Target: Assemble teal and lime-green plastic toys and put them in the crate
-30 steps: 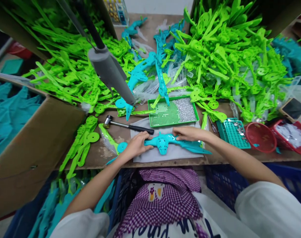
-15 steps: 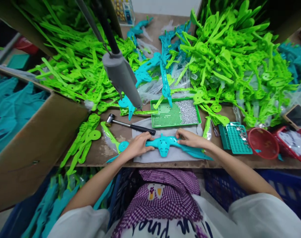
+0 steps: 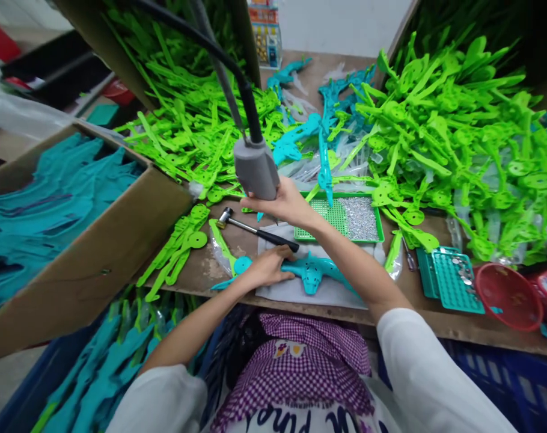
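A blue plastic toy part (image 3: 310, 273) with winged sides and a head-like middle lies on a pale cloth (image 3: 280, 293) at the bench's front. My left hand (image 3: 271, 266) grips its left side, thumb and fingers closed around it. Above and behind the part, my right hand (image 3: 294, 203) is wrapped round the grey body of a hanging electric screwdriver (image 3: 256, 171). Its tip is mostly hidden by the hand. My right forearm crosses over the part's right wing. A hammer (image 3: 253, 229) with a black handle rests just behind my left hand.
A green tray (image 3: 381, 231) of small silvery screws or pins sits behind the cloth. Lime-green parts (image 3: 436, 144) pile up at both sides. A cardboard box (image 3: 165, 198) of blue parts stands left. Teal trays (image 3: 458, 282) and a red bowl (image 3: 508, 294) are at right.
My right hand has left the blue part's right side, moved up and left, and taken hold of the electric screwdriver. My left hand stays on the part. The view has shifted left.
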Demonstrator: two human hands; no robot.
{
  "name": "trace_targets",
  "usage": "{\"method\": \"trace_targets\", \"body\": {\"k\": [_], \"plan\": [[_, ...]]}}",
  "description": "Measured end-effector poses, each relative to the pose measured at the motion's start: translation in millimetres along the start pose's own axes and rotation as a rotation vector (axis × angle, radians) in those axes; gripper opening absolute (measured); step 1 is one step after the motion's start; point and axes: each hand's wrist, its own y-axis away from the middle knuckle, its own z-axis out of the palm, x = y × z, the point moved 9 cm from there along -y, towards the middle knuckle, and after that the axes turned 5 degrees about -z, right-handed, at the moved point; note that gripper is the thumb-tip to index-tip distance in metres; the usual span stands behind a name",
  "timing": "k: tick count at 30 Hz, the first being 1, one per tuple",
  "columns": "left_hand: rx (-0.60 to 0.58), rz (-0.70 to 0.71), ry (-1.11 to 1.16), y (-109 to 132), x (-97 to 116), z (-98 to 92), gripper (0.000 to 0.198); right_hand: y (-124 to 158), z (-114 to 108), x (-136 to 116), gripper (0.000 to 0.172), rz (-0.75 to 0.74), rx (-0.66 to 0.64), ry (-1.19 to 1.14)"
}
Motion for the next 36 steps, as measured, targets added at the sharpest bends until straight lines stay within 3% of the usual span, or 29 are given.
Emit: {"method": "trace_targets", "body": {"k": [2,8,11,16,31,36], "plan": [[0.006,0.013,0.012,0.7,0.4,0.1,0.032,12.5,-15.7,8.2,0.041,0.027,0.104,-0.013],[0.013,0.011,0.056,0.7,-2.4,1.3,0.030,67.3,-99.0,40.1,0.038,0.119,0.480,0.078],[-0.001,-0.003,0.062,0.6,-2.3,1.4,0.030,82.6,-119.9,57.4,0.034,0.121,0.650,0.131],[-0.005,0.007,0.069,1.8,-0.7,0.6,0.029,91.8,-124.9,74.9,0.039,0.063,0.744,0.027],[0.015,0.007,0.111,0.8,-4.1,0.5,0.029,97.4,-126.4,82.5,0.040,0.092,0.739,0.025],[-0.002,-0.017,0.113,0.0,-4.1,0.9,0.032,100.1,-131.9,60.1,0.047,0.074,0.770,-0.001]]}}
